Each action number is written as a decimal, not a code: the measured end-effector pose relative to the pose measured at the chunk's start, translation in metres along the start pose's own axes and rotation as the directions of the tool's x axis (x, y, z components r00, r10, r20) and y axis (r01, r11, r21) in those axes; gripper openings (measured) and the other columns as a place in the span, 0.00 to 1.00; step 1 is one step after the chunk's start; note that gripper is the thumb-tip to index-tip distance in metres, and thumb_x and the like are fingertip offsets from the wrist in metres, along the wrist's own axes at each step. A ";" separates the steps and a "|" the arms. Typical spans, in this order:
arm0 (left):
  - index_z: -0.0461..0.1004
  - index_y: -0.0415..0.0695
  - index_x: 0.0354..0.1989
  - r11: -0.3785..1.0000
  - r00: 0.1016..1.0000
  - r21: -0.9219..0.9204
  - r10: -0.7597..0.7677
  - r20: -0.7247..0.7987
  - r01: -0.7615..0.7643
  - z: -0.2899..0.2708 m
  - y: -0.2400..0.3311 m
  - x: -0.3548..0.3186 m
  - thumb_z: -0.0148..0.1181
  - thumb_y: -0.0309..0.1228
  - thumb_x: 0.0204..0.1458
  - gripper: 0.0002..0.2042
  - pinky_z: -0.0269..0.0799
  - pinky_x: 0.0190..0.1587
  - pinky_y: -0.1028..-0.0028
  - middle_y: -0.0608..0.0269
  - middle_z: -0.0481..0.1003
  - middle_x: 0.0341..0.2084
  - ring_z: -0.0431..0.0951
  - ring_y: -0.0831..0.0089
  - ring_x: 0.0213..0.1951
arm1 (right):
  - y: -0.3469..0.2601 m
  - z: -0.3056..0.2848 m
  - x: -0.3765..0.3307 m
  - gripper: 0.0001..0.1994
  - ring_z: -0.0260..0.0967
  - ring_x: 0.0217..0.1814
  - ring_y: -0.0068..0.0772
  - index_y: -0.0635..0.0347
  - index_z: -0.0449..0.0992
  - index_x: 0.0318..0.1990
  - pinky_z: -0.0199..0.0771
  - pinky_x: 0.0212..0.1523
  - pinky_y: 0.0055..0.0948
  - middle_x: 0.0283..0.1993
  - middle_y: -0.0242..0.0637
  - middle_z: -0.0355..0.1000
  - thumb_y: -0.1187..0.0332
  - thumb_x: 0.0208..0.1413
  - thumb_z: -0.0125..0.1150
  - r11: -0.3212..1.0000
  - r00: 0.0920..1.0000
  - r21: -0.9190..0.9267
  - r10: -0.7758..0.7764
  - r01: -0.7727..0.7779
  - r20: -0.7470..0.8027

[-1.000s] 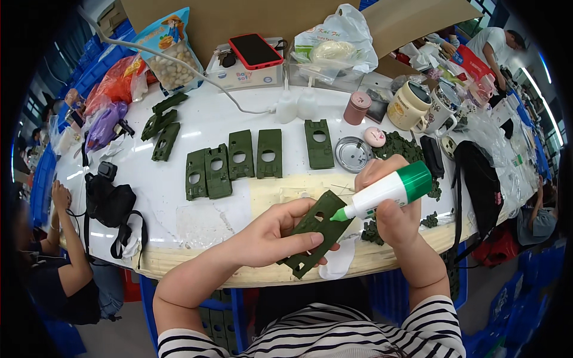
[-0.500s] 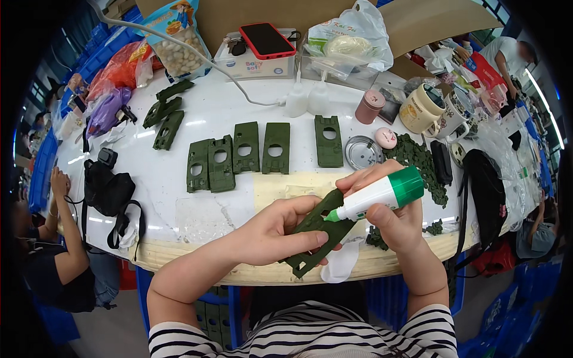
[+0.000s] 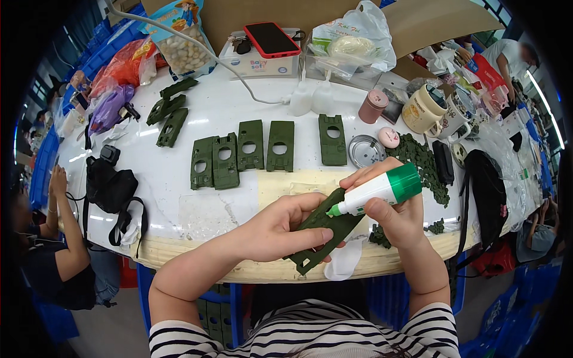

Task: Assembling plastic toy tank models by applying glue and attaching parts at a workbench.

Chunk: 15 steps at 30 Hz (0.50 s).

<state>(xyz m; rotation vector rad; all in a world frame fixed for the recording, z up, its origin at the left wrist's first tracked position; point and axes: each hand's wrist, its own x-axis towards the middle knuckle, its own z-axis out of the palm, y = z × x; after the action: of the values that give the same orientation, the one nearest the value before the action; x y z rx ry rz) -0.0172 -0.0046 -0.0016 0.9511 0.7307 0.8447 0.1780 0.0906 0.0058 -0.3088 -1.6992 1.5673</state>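
A white round table fills the middle of the view, its near edge bare wood-coloured. On its left lies a black bag with a looped strap. Across the middle sit a row of flat dark green plates, each with a round hole, and three more green pieces lie at the far left. At the far side stand a box with a red phone on top and a cream mug to the right.

Near the table's front edge, the left hand is closed around a green plate, thumb over its top face and fingers underneath, holding it tilted. The right hand, just to the right, grips a white glue bottle with a green end; its green tip touches the upper part of the held plate.
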 end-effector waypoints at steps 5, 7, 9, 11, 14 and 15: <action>0.58 0.34 0.58 1.000 1.000 0.004 0.002 0.009 -0.002 -0.001 0.000 0.000 0.50 0.23 0.57 0.19 0.79 0.43 0.68 0.51 0.73 0.45 0.77 0.63 0.46 | 0.000 0.000 0.000 0.12 0.72 0.41 0.26 0.68 0.73 0.41 0.72 0.42 0.25 0.41 0.42 0.74 0.70 0.52 0.65 1.000 1.000 0.010 -0.011 0.011 0.006; 0.58 0.34 0.58 1.000 1.000 0.000 0.011 0.004 -0.011 -0.001 -0.001 0.000 0.49 0.23 0.57 0.19 0.79 0.43 0.68 0.51 0.73 0.45 0.77 0.63 0.46 | 0.000 0.000 0.000 0.13 0.72 0.40 0.25 0.69 0.73 0.41 0.72 0.42 0.25 0.41 0.42 0.74 0.70 0.51 0.65 1.000 1.000 0.001 -0.003 0.003 0.008; 0.58 0.34 0.58 1.000 1.000 -0.002 0.012 0.000 -0.012 -0.001 -0.001 0.000 0.49 0.23 0.57 0.19 0.79 0.43 0.68 0.51 0.73 0.45 0.77 0.63 0.46 | -0.001 0.000 0.000 0.13 0.72 0.40 0.25 0.69 0.73 0.41 0.72 0.41 0.25 0.41 0.42 0.74 0.70 0.51 0.65 1.000 1.000 -0.006 -0.003 0.003 0.007; 0.58 0.34 0.58 1.000 1.000 -0.003 0.008 -0.004 -0.008 0.000 -0.001 0.001 0.49 0.23 0.57 0.20 0.79 0.43 0.68 0.51 0.73 0.44 0.77 0.63 0.46 | -0.001 0.000 0.000 0.13 0.72 0.40 0.25 0.68 0.74 0.41 0.72 0.41 0.25 0.40 0.42 0.74 0.71 0.51 0.65 1.000 1.000 -0.010 -0.012 0.012 0.005; 0.58 0.34 0.58 1.000 1.000 0.001 0.004 -0.006 -0.004 0.000 0.000 0.000 0.50 0.23 0.57 0.20 0.79 0.43 0.69 0.51 0.73 0.44 0.77 0.64 0.46 | -0.001 0.001 0.000 0.12 0.72 0.40 0.25 0.68 0.74 0.41 0.72 0.41 0.24 0.40 0.41 0.74 0.71 0.51 0.65 1.000 1.000 -0.008 -0.021 0.021 0.001; 0.58 0.34 0.58 1.000 1.000 0.011 0.011 -0.005 -0.011 0.000 -0.001 0.000 0.50 0.23 0.57 0.20 0.79 0.43 0.69 0.51 0.73 0.44 0.77 0.64 0.46 | -0.001 0.000 0.000 0.12 0.72 0.40 0.25 0.68 0.74 0.41 0.72 0.41 0.24 0.40 0.41 0.74 0.71 0.51 0.65 1.000 1.000 -0.013 -0.018 0.019 0.005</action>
<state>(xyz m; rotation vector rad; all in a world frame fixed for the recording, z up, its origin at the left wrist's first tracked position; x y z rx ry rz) -0.0171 -0.0045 -0.0023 0.9636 0.7352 0.8535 0.1779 0.0901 0.0068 -0.2952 -1.7125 1.5452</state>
